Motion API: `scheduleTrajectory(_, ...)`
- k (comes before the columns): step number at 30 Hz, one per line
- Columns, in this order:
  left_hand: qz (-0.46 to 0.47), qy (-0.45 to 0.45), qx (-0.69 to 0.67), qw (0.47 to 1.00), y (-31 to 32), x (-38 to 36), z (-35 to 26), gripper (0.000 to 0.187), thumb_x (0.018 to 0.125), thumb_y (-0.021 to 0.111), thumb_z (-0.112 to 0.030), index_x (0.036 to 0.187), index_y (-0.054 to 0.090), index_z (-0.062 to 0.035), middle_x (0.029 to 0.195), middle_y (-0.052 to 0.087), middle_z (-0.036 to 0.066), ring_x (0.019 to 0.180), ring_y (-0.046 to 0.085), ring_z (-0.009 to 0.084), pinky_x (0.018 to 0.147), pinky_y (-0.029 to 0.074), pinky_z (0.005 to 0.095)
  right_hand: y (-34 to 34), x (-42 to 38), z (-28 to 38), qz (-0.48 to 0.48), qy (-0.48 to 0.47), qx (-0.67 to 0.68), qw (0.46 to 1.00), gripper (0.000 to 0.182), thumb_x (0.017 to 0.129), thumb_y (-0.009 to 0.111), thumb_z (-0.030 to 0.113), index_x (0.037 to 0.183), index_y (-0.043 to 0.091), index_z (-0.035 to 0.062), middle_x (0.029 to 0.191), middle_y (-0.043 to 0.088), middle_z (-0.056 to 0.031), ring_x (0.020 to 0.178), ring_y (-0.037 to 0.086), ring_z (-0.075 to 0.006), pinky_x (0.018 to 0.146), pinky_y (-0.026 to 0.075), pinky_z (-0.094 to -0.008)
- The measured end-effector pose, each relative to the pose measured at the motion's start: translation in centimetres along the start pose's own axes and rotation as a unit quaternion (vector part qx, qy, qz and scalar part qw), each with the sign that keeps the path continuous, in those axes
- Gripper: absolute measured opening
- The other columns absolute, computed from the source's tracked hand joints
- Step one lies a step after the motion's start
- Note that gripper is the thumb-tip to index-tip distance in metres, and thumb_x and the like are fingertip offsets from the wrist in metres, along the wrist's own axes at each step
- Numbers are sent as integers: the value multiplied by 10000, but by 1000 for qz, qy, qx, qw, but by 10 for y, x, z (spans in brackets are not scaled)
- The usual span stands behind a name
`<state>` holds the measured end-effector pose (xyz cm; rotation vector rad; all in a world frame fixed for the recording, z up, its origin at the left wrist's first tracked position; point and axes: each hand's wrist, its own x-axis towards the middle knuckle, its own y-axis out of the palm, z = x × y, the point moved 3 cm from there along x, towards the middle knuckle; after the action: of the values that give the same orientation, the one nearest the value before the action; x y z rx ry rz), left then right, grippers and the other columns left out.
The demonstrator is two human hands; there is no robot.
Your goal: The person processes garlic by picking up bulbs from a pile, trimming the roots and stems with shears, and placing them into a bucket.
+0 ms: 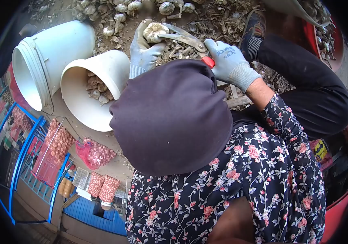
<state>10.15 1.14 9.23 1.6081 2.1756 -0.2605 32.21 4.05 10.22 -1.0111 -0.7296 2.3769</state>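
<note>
Left hand, grey-gloved, gripping a garlic bulb, fingers wrapped around it from below and behind, holding it up over the littered ground. Right hand, also gloved, clenching the red-handled shears, fingers closed around the handles; blades reaching left and touching the bulb's near side. Can't tell whether the blades are biting or just resting.

Sitting just below-left of the left hand: small white bucket, tipped on its side, mouth facing the camera, holding several trimmed bulbs. Lying beside it, further left: larger white bucket, also tipped, inside not showing any contents.

Lying along the top edge: loose garlic heads with stems, spread over dry husk debris. Filling the centre: dark head covering, hiding both wrists' lower parts. Showing at bottom-left: red mesh sacks of garlic, well apart from the hands.
</note>
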Motion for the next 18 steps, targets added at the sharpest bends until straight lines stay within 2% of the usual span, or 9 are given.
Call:
scheduleTrajectory(2,8,-5,14,1000,0,-1,-6,728,673,691,123,1325,387,13,1081,594,112,970,596,162,847,513,276,-5,2,4,-4,3,-87,996,628,808,611,495,1221,442,54,1006,586,-189,958,596,-356,817,463,-429)
scheduleTrajectory(4,18,-9,27,999,1,1,-8,715,664,694,115,1306,397,18,1082,593,113,973,595,164,853,509,278,-11,1,8,-15,2,-97,995,646,803,612,501,1233,434,53,1026,581,-186,975,591,-349,833,454,-435)
scheduleTrajectory(6,0,22,118,993,-1,6,-7,708,629,691,112,1272,409,15,1071,597,111,971,597,161,855,501,274,-16,1,14,-27,1,-107,994,663,799,613,507,1245,427,53,1045,575,-184,993,585,-342,848,444,-441)
scheduleTrajectory(8,-6,32,117,993,2,2,-10,697,642,704,93,1273,417,19,1088,593,112,985,600,171,863,503,288,-20,0,22,-73,-13,-124,989,487,841,581,403,1164,456,61,1029,601,-167,980,614,-320,838,449,-474)
scheduleTrajectory(9,-14,42,114,992,6,0,-12,686,655,717,75,1274,425,24,1105,589,113,998,603,181,870,505,302,-21,2,24,-74,-12,-124,989,487,841,581,403,1164,456,61,1029,601,-167,980,614,-320,838,449,-474)
scheduleTrajectory(13,-29,91,181,979,10,-5,-18,626,626,687,44,1205,450,14,1000,607,83,925,592,122,808,497,267,-21,9,27,8,10,-129,991,509,828,600,417,1147,463,45,1020,620,-179,967,629,-328,848,455,-464)
scheduleTrajectory(15,-5,37,149,988,7,-5,-14,589,639,688,17,1182,460,23,979,604,77,899,586,110,783,489,254,-20,8,24,37,-9,-124,992,549,836,560,458,1149,425,27,973,629,-191,939,622,-339,817,461,-449)
scheduleTrajectory(16,-9,29,126,992,7,-5,-12,603,652,703,62,1213,488,10,931,615,50,791,582,84,722,485,220,-20,9,22,36,-7,-124,992,549,836,560,458,1149,425,27,973,629,-191,939,622,-339,817,461,-449)
scheduleTrajectory(18,-6,25,120,992,12,-5,-9,609,638,714,37,1199,477,17,929,604,50,804,575,91,725,480,236,-20,9,19,47,-9,-97,994,461,815,607,345,1113,474,19,953,664,-180,914,658,-318,784,502,-415)
